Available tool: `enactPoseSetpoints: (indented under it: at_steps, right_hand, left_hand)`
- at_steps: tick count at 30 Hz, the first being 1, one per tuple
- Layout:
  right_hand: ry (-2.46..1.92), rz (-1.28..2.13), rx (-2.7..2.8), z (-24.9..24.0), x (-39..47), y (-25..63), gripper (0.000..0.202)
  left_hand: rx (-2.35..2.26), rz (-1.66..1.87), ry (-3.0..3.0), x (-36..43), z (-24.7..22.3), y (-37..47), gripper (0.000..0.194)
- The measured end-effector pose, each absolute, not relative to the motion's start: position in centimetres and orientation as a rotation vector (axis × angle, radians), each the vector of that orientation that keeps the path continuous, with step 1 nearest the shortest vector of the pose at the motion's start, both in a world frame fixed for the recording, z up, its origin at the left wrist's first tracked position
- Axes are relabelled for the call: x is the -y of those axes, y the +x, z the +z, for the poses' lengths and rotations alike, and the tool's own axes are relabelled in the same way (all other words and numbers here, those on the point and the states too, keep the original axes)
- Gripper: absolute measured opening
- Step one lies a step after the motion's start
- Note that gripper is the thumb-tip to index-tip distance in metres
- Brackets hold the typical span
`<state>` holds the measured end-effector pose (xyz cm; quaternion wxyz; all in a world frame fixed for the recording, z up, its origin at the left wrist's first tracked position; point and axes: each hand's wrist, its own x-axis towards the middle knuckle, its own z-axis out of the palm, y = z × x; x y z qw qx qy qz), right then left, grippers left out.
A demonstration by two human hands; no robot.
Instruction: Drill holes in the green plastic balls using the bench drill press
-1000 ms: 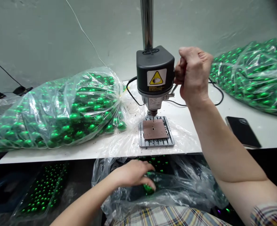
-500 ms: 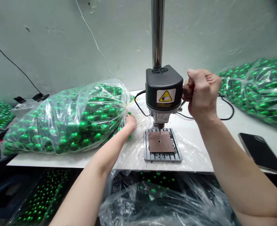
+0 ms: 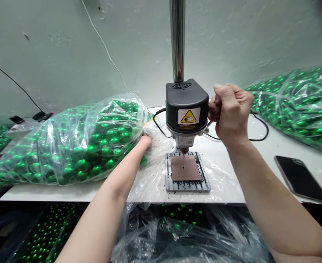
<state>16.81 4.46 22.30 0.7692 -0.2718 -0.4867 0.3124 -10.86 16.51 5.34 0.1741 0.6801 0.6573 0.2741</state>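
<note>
One black-hooded drill press (image 3: 187, 102), on a white desk (image 3: 266, 148) before us.
Right hand (image 3: 232, 111): closed in a fist round the end of the machine's silver lever (image 3: 211, 123), the grip itself hidden. Left hand (image 3: 146, 140): at the gathered neck of a large clear plastic bag (image 3: 68, 133) of glossy green balls (image 3: 80, 176), lying left of the machine; fingers out of sight, so we cannot tell whether they hold a ball. Changed: a second ago this hand was below the desk edge, over a crumpled clear plastic bag (image 3: 161, 237); it has since gone up to the filled one. We judge that this puts it at the stock of balls, apart from the thin steel bit (image 3: 183, 157). That bit points down over a square brown plate (image 3: 188, 175) on a grey slotted base (image 3: 168, 184).
</note>
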Motion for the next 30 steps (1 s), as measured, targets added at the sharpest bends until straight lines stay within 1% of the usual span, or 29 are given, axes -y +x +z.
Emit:
enactPoseSetpoints:
  at_steps: [5, 6, 8, 10, 11, 13, 15, 17, 20, 22, 25, 28, 30]
  right_hand:
    - [-0.59, 0.668, 1.052, 22.3, -4.4, 16.8, 0.042]
    - [-0.585, 0.665, 1.049, 22.3, -4.4, 16.8, 0.042]
    - [-0.574, 0.665, 1.051, 22.3, -4.5, 16.7, 0.042]
    - [-0.562, 0.661, 1.052, 22.3, -4.5, 16.7, 0.043]
    - [-0.557, 0.66, 1.053, 22.3, -4.6, 16.7, 0.043]
    - [-0.547, 0.655, 1.049, 22.3, -4.6, 16.7, 0.044]
    - [-0.541, 0.658, 1.035, 22.3, -4.6, 16.7, 0.043]
    - [-0.539, 0.668, 1.035, 22.4, -4.5, 16.7, 0.043]
    - [-0.567, 0.671, 1.061, 22.4, -4.6, 16.7, 0.05]
    - [-0.592, 0.651, 1.074, 22.4, -4.7, 16.7, 0.055]
    - [-0.628, 0.629, 1.097, 22.4, -5.0, 16.8, 0.059]
    - [-0.685, 0.621, 1.105, 22.4, -5.3, 16.9, 0.059]
    - [-0.69, 0.614, 1.103, 22.4, -5.4, 16.9, 0.059]
  left_hand:
    - [-1.704, 0.789, 1.806, -13.5, 6.2, -8.8, 0.035]
    - [-1.66, 0.846, 1.785, -12.5, 6.6, -8.6, 0.037]
    - [-1.52, 1.056, 1.606, -10.3, 7.5, -8.4, 0.046]
    - [-1.295, 1.227, 1.258, -7.9, 8.5, -8.3, 0.053]
    - [-1.172, 1.247, 1.075, -6.6, 8.9, -8.2, 0.053]
    - [-1.0, 1.181, 0.827, -4.3, 9.5, -7.9, 0.045]
    - [-0.927, 1.107, 0.723, -2.2, 9.7, -7.6, 0.034]
    - [-0.914, 1.065, 0.704, -0.6, 9.5, -7.2, 0.032]
    - [-0.919, 1.022, 0.728, 1.3, 8.9, -6.6, 0.042]
    - [-0.915, 1.021, 0.723, 2.1, 8.3, -6.0, 0.045]
    - [-0.943, 1.109, 0.765, 3.0, 7.2, -4.7, 0.045]
    - [-1.069, 1.244, 0.935, 3.1, 5.8, -3.3, 0.057]
    - [-1.164, 1.28, 1.068, 2.8, 4.8, -2.5, 0.06]
